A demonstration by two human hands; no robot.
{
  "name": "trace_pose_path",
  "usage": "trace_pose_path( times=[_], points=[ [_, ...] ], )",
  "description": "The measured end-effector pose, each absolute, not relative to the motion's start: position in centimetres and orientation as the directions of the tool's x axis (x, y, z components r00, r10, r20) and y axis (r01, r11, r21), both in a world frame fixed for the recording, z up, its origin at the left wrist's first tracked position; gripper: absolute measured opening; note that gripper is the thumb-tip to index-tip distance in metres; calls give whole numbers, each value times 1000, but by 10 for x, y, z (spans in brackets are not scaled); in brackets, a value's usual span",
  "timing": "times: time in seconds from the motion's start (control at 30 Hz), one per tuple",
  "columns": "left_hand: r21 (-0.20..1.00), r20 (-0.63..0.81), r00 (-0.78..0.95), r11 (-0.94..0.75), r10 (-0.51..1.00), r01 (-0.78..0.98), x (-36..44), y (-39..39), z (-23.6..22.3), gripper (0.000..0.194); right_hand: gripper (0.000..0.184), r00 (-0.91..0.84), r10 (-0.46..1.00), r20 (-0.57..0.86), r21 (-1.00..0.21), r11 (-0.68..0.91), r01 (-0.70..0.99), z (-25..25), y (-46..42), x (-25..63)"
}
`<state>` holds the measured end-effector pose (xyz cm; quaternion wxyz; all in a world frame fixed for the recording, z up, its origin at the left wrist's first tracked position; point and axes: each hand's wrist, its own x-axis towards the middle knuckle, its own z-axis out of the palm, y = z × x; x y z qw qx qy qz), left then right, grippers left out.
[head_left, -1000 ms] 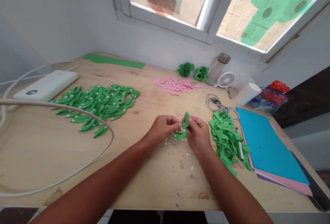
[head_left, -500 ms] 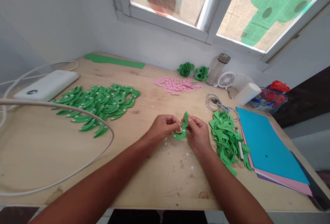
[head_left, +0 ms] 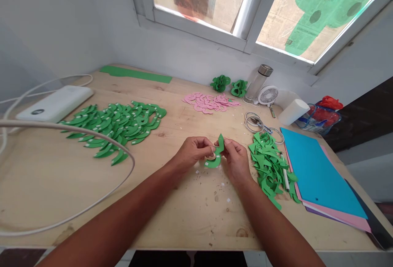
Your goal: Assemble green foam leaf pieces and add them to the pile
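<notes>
Between my two hands is a curved green paper cutout (head_left: 214,161) with small white squares on it and a pointed tip at its upper end. My left hand (head_left: 198,149) is closed, thumb and fingers pinching the cutout's left side. On the other side, my right hand (head_left: 236,155) pinches its edge near the upper right. Tiny white bits (head_left: 223,184) lie on the wooden table just below. A pile of green paper scraps (head_left: 265,160) is close to my right hand, with a white pen (head_left: 285,179) resting on it.
Many green cutouts with white squares (head_left: 118,125) spread at left, beside a white power bank (head_left: 55,104) and a looping cable (head_left: 101,195). Pink cutouts (head_left: 210,102), a glass bottle (head_left: 259,82) and a small fan (head_left: 268,95) stand behind. Blue sheets (head_left: 322,177) lie right.
The cutout's pointed upper end has tilted slightly between my fingers. Both hands stay in nearly the same place, still pinching it.
</notes>
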<state>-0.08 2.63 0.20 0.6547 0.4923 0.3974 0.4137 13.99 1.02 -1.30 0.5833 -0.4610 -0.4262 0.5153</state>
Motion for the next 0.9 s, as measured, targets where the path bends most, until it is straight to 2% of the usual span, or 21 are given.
trace_pose_path(
  times=[0.3, 0.9],
  points=[
    [982, -100, 336, 148, 937, -120, -1, 28, 0, 12, 22, 102, 988, 114, -993, 115, -3, -5, 7, 141],
    [985, -131, 355, 161, 926, -58, 1, 26, -2, 14, 19, 155, 979, 134, -987, 117, 113, -14, 11, 143]
  ],
)
